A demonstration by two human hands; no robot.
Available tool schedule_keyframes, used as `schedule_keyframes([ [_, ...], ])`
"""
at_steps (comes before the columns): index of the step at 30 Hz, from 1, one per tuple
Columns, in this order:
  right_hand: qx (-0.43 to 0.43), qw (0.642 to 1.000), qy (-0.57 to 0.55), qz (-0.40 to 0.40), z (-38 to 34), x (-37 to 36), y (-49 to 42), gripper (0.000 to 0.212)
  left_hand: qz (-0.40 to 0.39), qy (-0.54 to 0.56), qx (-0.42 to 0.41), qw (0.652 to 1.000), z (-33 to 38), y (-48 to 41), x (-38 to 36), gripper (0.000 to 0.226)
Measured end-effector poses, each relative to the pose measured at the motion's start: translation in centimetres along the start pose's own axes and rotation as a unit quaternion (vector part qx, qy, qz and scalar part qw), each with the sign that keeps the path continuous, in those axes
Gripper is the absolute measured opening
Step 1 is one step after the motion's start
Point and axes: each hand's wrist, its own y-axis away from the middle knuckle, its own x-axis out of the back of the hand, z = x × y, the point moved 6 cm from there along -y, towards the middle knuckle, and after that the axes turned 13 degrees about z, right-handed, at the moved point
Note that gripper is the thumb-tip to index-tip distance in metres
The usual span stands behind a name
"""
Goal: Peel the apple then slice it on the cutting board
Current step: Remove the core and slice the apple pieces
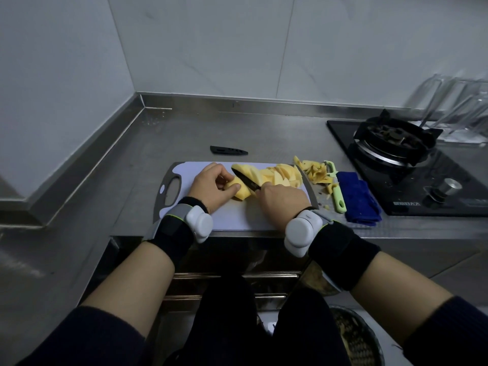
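Note:
A peeled yellow apple piece (241, 192) lies on the white cutting board (232, 219). My left hand (212, 187) grips it from the left, fingers curled over it. My right hand (284, 200) holds a black knife (245, 179), the blade resting across the top of the apple piece. Several cut slices (274, 174) are heaped at the board's far right. Both wrists wear black straps with white devices.
Apple peels (315, 171) and a green peeler (335, 190) lie right of the board, beside a blue cloth (357, 198). A black knife sheath (228, 150) lies behind the board. A gas stove (396, 143) stands at the right. The steel counter edge runs just below the board.

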Motion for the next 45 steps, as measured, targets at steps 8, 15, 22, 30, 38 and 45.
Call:
schedule_keyframes([
  [8, -0.001, 1.0, -0.005, 0.024, 0.1, 0.6, 0.1, 0.026, 0.003, -0.014, -0.009, 1.0, 0.3, 0.0, 0.1, 0.02],
  [15, 0.006, 1.0, 0.011, 0.017, -0.2, 0.2, 0.1, 0.024, 0.003, -0.013, -0.009, 1.0, 0.2, 0.0, 0.1, 0.02],
  [22, 0.041, 0.998, 0.035, -0.017, -0.5, -0.3, -0.1, 0.023, 0.007, -0.012, -0.013, 1.0, 0.3, 0.0, 0.1, 0.02],
  [30, 0.04, 0.998, 0.04, -0.025, -0.3, -0.1, 0.4, 0.017, 0.009, -0.006, -0.018, 1.0, 0.1, -0.1, -0.1, 0.021],
  [38, 0.026, 0.997, 0.029, -0.07, -0.7, -0.8, 0.1, 0.02, 0.012, -0.01, -0.02, 1.0, 0.1, -0.1, 0.0, 0.022],
  [45, 0.025, 0.995, 0.042, -0.088, -1.4, -1.6, -0.2, 0.021, 0.007, -0.008, -0.015, 1.0, 0.1, -0.1, -0.1, 0.023],
])
